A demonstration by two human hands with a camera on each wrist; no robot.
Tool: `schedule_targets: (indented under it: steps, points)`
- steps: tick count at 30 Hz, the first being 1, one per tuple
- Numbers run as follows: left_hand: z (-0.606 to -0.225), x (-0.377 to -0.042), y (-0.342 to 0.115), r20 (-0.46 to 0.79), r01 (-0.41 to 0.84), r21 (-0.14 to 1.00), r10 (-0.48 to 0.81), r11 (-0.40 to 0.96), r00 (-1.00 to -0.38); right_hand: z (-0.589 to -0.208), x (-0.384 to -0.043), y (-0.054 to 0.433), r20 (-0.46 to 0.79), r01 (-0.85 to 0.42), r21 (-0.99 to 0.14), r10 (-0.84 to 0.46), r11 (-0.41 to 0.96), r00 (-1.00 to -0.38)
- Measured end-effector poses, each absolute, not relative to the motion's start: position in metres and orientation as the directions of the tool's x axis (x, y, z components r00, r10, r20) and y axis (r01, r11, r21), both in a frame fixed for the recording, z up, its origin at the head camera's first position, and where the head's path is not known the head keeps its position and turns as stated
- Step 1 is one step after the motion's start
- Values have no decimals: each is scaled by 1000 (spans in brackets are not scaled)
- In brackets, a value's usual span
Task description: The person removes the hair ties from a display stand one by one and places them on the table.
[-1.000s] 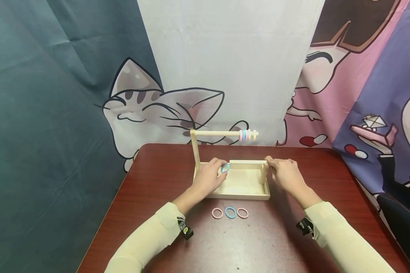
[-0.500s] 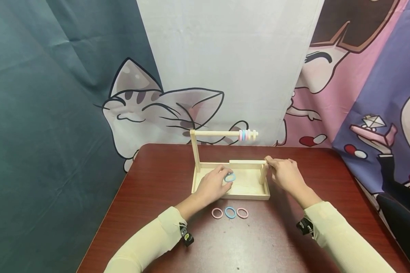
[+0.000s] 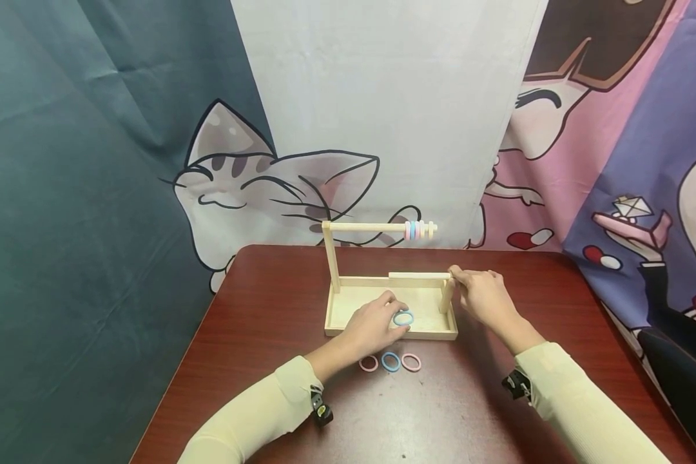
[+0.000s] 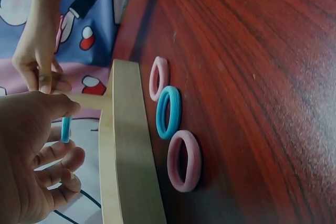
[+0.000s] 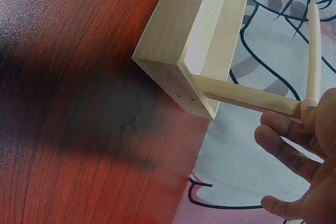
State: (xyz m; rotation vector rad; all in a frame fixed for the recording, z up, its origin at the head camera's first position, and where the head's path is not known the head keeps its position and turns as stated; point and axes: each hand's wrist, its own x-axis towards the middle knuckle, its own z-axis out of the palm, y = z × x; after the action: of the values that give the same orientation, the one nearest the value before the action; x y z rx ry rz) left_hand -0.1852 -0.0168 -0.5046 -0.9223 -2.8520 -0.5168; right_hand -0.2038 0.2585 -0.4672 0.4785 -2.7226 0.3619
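Observation:
My left hand (image 3: 374, 325) pinches a light blue ring (image 4: 65, 129) between thumb and fingertips, low over the front part of a wooden stand's tray (image 3: 429, 335). At the stand's right side, my right hand (image 3: 483, 293) grips the top of the short post (image 5: 252, 98), where the lower rod (image 3: 420, 276) joins it. The lower rod points left and carries no rings. Several pink, blue and pale rings (image 3: 413, 230) hang near the right end of the upper rod (image 3: 368, 227). In front of the tray lie a pink ring (image 4: 196, 161), a blue ring (image 4: 176, 111) and another pink ring (image 4: 165, 72).
A tall post (image 3: 331, 258) at the stand's left end bears the upper rod. The stand sits on a dark red wooden table (image 3: 255, 322), toward its back edge. Behind hangs a cloth backdrop (image 3: 394, 116) printed with cartoon figures.
My left hand has carried the blue ring down and toward me, from beside the lower rod's free end to above the tray's front. The right hand has stayed at the short post.

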Motion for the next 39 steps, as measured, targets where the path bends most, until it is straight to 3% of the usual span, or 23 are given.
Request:
schedule_targets:
  steps: [21,39]
  points:
    - [-505,-169,10,65,665,225,670,712,-739,-469,-204,261,387,-361,-183,-271,914,-881]
    - [-511,-159,32,-29,741,85,745,666,-666,-471,-205,261,407,-372,-180,-275,911,-871]
